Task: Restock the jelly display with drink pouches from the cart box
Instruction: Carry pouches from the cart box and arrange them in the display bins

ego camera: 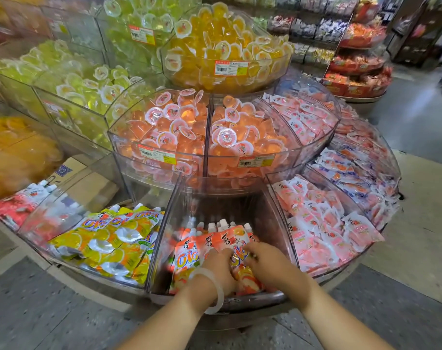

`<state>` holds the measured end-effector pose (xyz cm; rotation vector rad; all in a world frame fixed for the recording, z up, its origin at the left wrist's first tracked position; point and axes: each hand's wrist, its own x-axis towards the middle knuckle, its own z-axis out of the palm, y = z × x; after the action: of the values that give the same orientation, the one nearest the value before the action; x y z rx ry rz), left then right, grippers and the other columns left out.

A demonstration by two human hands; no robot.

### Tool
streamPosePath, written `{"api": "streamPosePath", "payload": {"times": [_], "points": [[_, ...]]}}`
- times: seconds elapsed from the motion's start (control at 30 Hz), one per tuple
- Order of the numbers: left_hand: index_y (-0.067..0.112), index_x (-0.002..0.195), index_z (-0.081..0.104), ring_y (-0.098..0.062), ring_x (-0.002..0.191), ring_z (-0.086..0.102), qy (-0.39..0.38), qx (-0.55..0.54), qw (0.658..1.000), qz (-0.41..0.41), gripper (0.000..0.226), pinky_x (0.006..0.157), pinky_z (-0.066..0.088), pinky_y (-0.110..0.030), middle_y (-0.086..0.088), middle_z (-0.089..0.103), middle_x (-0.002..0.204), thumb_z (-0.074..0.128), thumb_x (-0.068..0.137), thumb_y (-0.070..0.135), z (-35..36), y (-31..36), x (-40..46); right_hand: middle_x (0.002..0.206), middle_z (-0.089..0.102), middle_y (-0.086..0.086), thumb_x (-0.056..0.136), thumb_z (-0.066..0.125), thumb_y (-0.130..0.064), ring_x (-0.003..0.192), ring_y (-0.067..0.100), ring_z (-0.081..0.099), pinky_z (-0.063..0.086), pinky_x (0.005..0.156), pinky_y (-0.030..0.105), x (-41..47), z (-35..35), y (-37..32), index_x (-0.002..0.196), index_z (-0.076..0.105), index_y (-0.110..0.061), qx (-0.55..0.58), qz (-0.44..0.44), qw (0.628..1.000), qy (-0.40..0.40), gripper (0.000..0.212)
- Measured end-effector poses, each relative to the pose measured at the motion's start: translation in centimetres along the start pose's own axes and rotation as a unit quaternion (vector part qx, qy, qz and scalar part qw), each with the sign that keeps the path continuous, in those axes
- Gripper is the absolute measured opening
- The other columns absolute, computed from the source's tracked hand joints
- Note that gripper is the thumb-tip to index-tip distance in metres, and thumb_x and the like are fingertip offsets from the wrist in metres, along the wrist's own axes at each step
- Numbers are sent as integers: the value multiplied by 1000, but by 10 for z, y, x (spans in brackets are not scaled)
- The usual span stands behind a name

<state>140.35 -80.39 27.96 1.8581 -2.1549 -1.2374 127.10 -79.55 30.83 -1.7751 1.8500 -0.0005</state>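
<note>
1. The tiered jelly display (285, 188) looks mostly stocked: upper bins brim with jelly cups (187, 127), and the bottom-row neighbours hold yellow pouches (108, 236) and pink packets (323, 223).
2. The clear middle bin (179, 198) is only part-filled; its back half is bare, so restocking seems unfinished.
3. Orange drink pouches (189, 253) stand spout-up at its front.
4. Left hand (218, 270) and right hand (269, 263) both curl around those pouches, settling them.
5. The cart box is out of view.
</note>
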Motion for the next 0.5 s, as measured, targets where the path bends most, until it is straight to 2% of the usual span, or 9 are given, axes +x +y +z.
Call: {"api": "streamPosePath", "payload": {"times": [0.07,0.17,0.27,0.33,0.4,0.5], "points": [[24,134,43,-23,118,50,33,27,999,-10,62,99,44,-30,-6,45,130,70,80,38,-4,0,-1,134,52,6,90,61,-29,119,22,53,41,101,27,-1,5,1,130,55,-19,-19,-6,999,-36,42],[25,146,26,-28,137,29,9,72,997,-5,76,110,32,-36,-7,29,148,64,83,46,-9,2,-5,135,49,4,84,68,-32,120,20,52,40,103,27,-2,6,4,130,54,-21,-3,-3,999,-32,49],[32,150,10,-32,147,-3,-30,115,993,-19,87,118,15,-45,-6,1,160,63,83,48,-9,1,-3,146,35,5,83,69,-31,130,22,42,35,109,30,-2,5,4,142,38,-23,-19,-20,999,-25,68],[34,150,2,-33,145,-16,-42,128,991,-19,96,120,10,-48,-5,-12,159,65,80,52,-8,-7,4,157,14,4,84,67,-32,143,25,21,25,116,35,0,4,4,149,23,-26,-42,-56,997,-41,79],[30,150,-8,-33,146,-13,-68,141,987,-27,109,120,11,-47,-4,-16,159,67,76,56,-8,-17,11,160,-3,-2,89,61,-31,147,22,5,15,118,34,3,5,6,151,12,-29,-45,-74,992,-93,78],[24,150,-14,-34,147,-3,-100,188,976,-39,110,119,14,-46,-3,-16,159,68,80,46,-15,-32,16,159,-10,-9,90,57,-38,148,20,2,12,119,35,7,5,10,151,6,-29,-38,-66,988,-132,80]]}}
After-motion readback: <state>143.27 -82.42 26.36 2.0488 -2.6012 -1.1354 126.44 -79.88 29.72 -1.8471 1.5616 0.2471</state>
